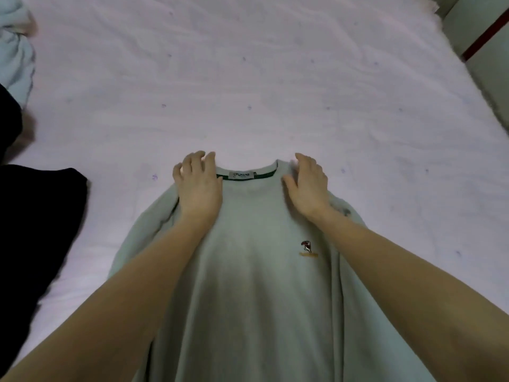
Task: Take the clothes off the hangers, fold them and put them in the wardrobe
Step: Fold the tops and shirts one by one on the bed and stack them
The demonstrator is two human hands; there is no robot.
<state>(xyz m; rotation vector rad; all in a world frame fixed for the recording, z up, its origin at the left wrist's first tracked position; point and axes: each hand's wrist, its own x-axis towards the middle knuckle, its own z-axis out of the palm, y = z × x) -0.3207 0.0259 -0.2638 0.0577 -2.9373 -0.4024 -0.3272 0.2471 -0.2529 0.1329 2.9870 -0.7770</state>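
Note:
A pale green sweatshirt [248, 271] lies face up on the bed, its collar pointing away from me and a small embroidered logo on its chest. My left hand [199, 184] rests on the left shoulder beside the collar, fingers loosely spread and slightly bent. On the right shoulder lies my right hand [307, 183], palm down, fingers relaxed. Neither hand pinches the fabric that I can see. No hanger is in view.
The bed's pinkish-white sheet [275, 78] stretches ahead. A black garment [35, 230] lies at the left edge and a light blue one [13, 56] at the far left corner. A wall or cabinet with a red stripe [484, 37] stands at the top right.

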